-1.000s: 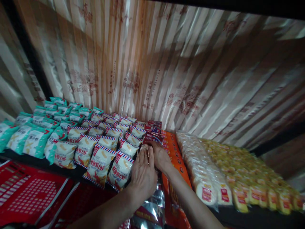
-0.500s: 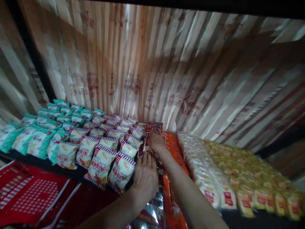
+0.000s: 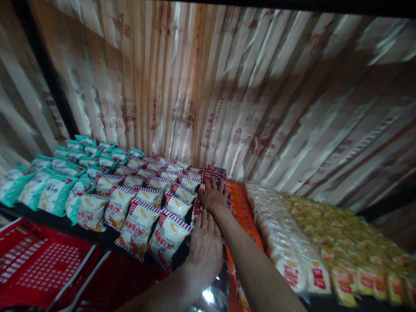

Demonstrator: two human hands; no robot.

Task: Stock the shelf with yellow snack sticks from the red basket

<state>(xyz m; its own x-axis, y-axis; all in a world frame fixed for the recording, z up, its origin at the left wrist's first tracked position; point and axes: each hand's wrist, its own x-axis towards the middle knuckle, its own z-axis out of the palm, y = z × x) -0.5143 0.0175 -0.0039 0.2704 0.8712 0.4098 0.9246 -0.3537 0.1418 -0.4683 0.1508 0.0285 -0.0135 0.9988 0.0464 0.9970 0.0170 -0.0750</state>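
Pleated curtains (image 3: pixel 182 78) back the shelf (image 3: pixel 48 221), glossy dark-red packets (image 3: pixel 215 173) rowed between white snack bags (image 3: pixel 138 227) and orange packets (image 3: pixel 242 210); left hand (image 3: pixel 205 249) and right hand (image 3: pixel 215 197) lie palm-down on the red row, grip unclosed, fingers extended; packets probably light, slippery, best pinched by their edges

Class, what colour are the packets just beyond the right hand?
The packets are mainly dark red: head view.

Dim o/all, light src. unclear. Broad shadow band crosses pleated backdrop (image 3: pixel 208 86), esp. R side; pale sheen on folds, incl. top R. Hard glare spot on silvery packet (image 3: pixel 212 293), bottom ctr. White snack bags (image 3: pixel 169 238) fairly legible; yellow packs (image 3: pixel 344 249) soft, blurry. Wide-angle stretch twd. edges.
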